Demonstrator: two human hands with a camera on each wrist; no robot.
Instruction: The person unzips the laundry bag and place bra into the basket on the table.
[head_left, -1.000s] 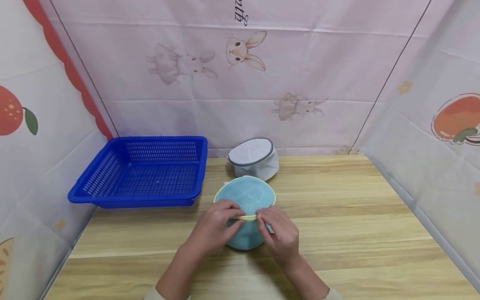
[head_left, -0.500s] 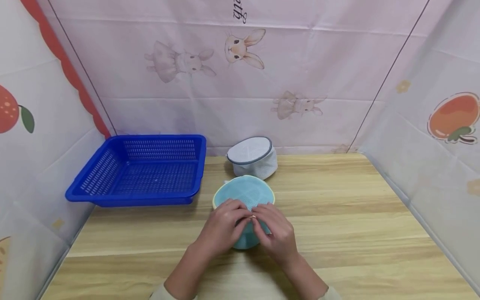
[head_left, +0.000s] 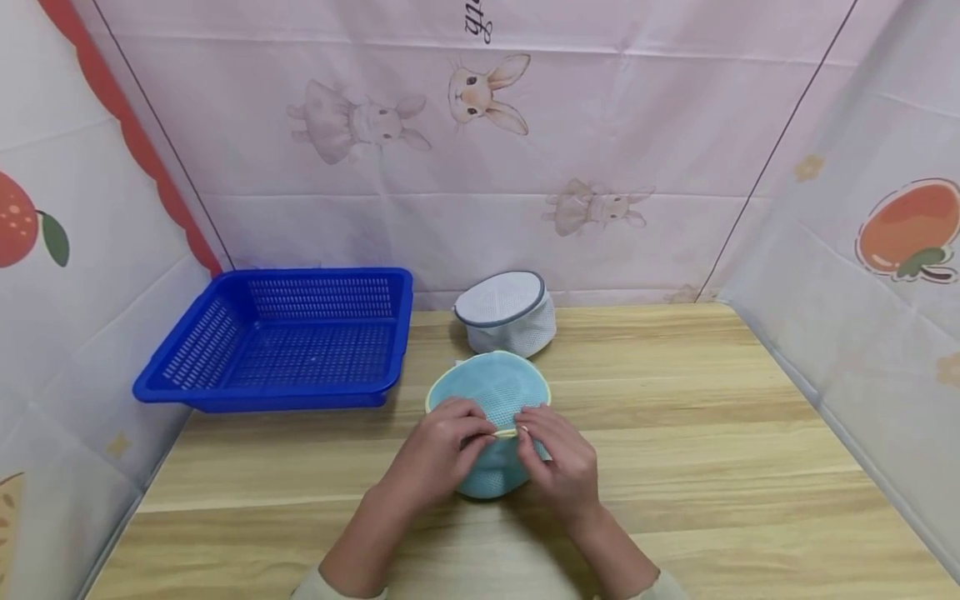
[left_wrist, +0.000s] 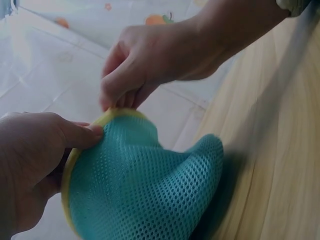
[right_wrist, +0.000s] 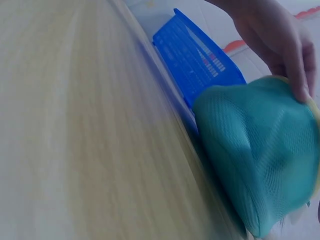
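Observation:
A teal mesh laundry bag (head_left: 487, 383) with yellow trim stands on the table in front of the person. My left hand (head_left: 438, 446) pinches the yellow edge at the bag's near side between thumb and fingers. Just right of it, my right hand (head_left: 562, 458) pinches the same edge, a short stretch of trim showing between the two. In the left wrist view the bag's mesh side (left_wrist: 145, 175) bulges below the trim, with the right hand's fingertips at the top of the edge. What lies between the right fingertips is hidden.
A blue plastic basket (head_left: 315, 392) with slotted walls sits at the back left. Behind the teal bag stands a white mesh bag (head_left: 510, 333) with grey trim, near the printed backdrop (head_left: 600, 108). The wooden table (head_left: 712, 458) extends to both sides.
My hands came together at the yellow edge half a second ago. Now the right hand has drawn back to the right, showing trim between them again. The bag has stayed in place.

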